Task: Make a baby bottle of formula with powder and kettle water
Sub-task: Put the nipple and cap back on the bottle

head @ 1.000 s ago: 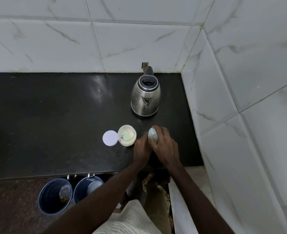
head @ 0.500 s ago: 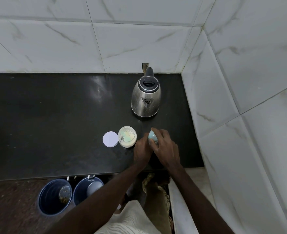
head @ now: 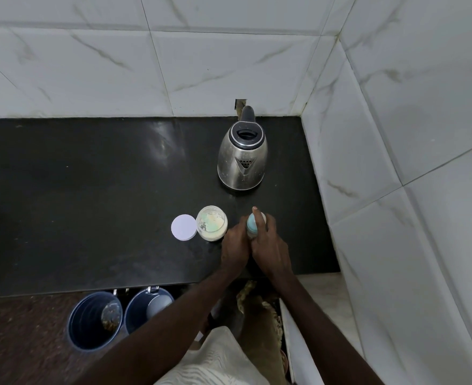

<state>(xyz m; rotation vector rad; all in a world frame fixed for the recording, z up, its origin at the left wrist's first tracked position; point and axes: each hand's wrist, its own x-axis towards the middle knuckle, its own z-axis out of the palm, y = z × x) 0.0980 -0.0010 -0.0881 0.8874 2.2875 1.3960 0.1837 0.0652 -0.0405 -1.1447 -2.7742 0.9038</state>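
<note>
- A baby bottle (head: 252, 226) stands on the black desk (head: 90, 190), near a steel kettle (head: 241, 159) by the tiled wall.
- The left hand (head: 233, 245) closes its grip round the bottle's side; the right hand (head: 271, 248) curls its grip over the blue top.
- An open powder jar (head: 211, 223) sits just left of the bottle, its white lid (head: 184, 227) just beside it.

The electric kettle (head: 242, 159) stands on the countertop (head: 76, 204) right of frame centre, close to the back wall. Nearer the frame's bottom run, left to right, a jar lid (head: 183, 227), the open powder jar (head: 211, 227) just beside it, and the baby bottle (head: 252, 223), gripped between the left hand (head: 233, 248) and right hand (head: 271, 250). Two buckets (head: 94, 320) sit side by side at lower left, below the counter's edge.
</note>
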